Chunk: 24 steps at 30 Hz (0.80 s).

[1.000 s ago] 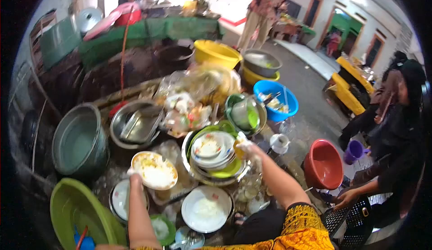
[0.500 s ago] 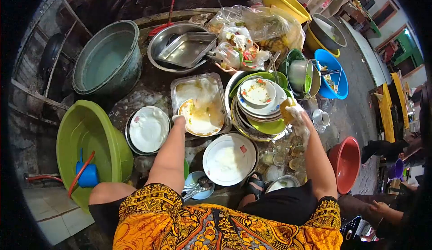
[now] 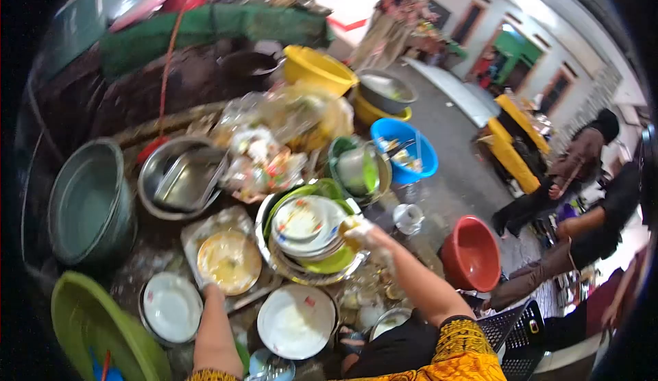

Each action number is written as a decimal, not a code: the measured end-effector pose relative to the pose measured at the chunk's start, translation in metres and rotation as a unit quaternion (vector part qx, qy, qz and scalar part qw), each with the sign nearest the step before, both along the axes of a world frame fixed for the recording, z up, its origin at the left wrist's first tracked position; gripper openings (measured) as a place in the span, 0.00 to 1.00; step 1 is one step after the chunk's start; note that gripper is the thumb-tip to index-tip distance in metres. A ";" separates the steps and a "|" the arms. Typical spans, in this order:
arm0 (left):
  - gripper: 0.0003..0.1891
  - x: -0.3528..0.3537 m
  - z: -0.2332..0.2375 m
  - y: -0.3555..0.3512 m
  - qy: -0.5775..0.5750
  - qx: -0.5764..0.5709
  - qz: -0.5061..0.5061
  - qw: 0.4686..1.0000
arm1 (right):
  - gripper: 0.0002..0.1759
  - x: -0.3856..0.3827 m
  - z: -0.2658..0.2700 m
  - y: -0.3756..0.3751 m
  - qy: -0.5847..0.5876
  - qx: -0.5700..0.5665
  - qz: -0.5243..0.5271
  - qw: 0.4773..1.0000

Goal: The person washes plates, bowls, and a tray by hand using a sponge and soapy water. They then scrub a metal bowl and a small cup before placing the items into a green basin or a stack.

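Note:
My left hand (image 3: 212, 289) is closed on the near rim of a wet, food-smeared plate (image 3: 229, 263). That plate is held over a clear plastic tub (image 3: 193, 230). Soapy suds cover my right hand (image 3: 369, 236), which is closed around a yellow sponge (image 3: 351, 230). It is at the right side of a stack of dirty plates (image 3: 299, 218) in a large basin (image 3: 263, 225). Nearer to me are a sudsy white plate (image 3: 297, 321) and, on the left, another soapy white plate (image 3: 171, 307). Several glasses (image 3: 373, 286) stand below my right forearm.
A green tub (image 3: 89, 326) and a grey tub (image 3: 86, 210) stand left. Behind are a steel bowl (image 3: 154, 182), plastic bags (image 3: 274, 124), and a blue basin (image 3: 419, 151). A red basin (image 3: 471, 254) is at right, near seated people and a walking person (image 3: 582, 155).
The view has tilted up and swung right, so the dishes appear lower and farther left. My left hand still holds the plate, and my right hand the sponge.

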State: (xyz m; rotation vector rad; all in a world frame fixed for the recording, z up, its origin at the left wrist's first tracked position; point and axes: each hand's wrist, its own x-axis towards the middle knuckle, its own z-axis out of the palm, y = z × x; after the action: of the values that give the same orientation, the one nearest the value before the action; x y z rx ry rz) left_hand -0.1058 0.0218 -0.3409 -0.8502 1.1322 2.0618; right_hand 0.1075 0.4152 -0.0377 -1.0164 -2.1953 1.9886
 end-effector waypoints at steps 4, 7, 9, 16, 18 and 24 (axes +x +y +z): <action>0.18 0.039 0.019 0.035 -0.044 0.097 0.163 0.981 | 0.25 0.007 0.028 -0.021 0.017 -0.086 -0.021 0.996; 0.16 0.042 0.026 0.044 0.000 -0.163 -0.018 0.986 | 0.25 0.005 0.057 -0.040 -0.007 -0.086 -0.036 0.996; 0.12 0.021 0.005 0.038 -0.074 -0.233 0.046 0.969 | 0.25 0.009 0.055 -0.036 -0.021 -0.085 -0.025 0.996; 0.22 0.046 0.094 0.038 0.240 -0.644 -0.137 0.713 | 0.26 0.021 0.016 -0.003 -0.010 -0.061 -0.009 0.998; 0.25 0.046 0.110 0.048 0.393 -0.717 -0.177 0.548 | 0.27 0.025 -0.006 0.016 -0.029 -0.040 0.009 0.999; 0.28 -0.009 0.051 0.057 0.371 -0.705 -0.361 0.486 | 0.26 0.034 0.037 -0.014 -0.015 -0.067 -0.020 0.997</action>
State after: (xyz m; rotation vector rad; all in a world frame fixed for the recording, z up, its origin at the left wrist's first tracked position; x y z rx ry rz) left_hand -0.1153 0.0784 -0.2897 0.2031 3.0275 0.2541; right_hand 0.1416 0.4007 -0.0007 -1.1017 -2.0605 2.1425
